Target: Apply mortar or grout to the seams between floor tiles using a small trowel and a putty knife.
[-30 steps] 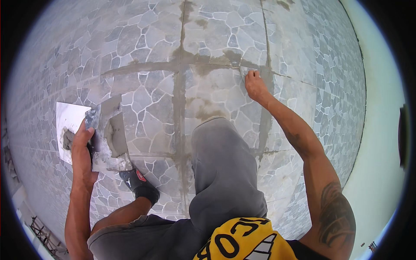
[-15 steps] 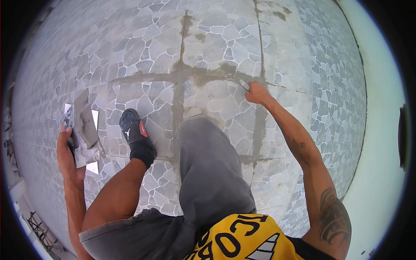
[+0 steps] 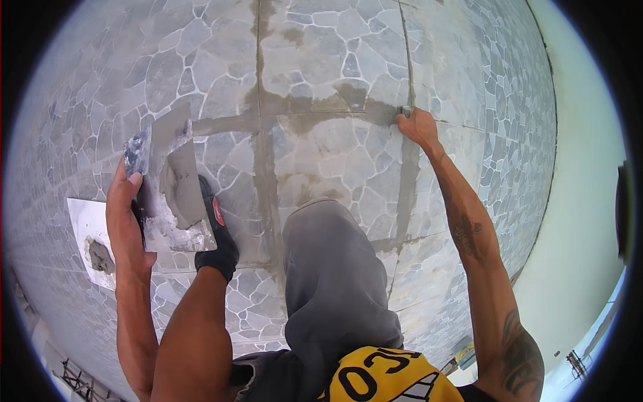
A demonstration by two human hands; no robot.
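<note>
My left hand (image 3: pixel 126 208) is closed around the handle of a flat steel trowel (image 3: pixel 155 214), whose face carries a thick smear of grey mortar (image 3: pixel 182 187). The trowel is held over my left foot and hides part of its black slide sandal (image 3: pixel 209 201). Out ahead, my right hand (image 3: pixel 420 127) grips a small putty knife (image 3: pixel 405 110); only a short bit of it shows beyond the fingers. Its tip is at the crossing of two mortar-smeared joints in the stone-patterned tile floor (image 3: pixel 321 154). Wet grey mortar (image 3: pixel 301 110) spreads along these joints.
A white board (image 3: pixel 84 228) with a lump of mortar (image 3: pixel 100 256) lies on the floor beside my left forearm. My bent right knee (image 3: pixel 335 248) is between my arms. A pale wall (image 3: pixel 583 167) rises along the right side.
My left hand and the trowel have moved right, over my left foot, uncovering more of the white board. My right hand has shifted right and slightly farther along the joint with the putty knife.
</note>
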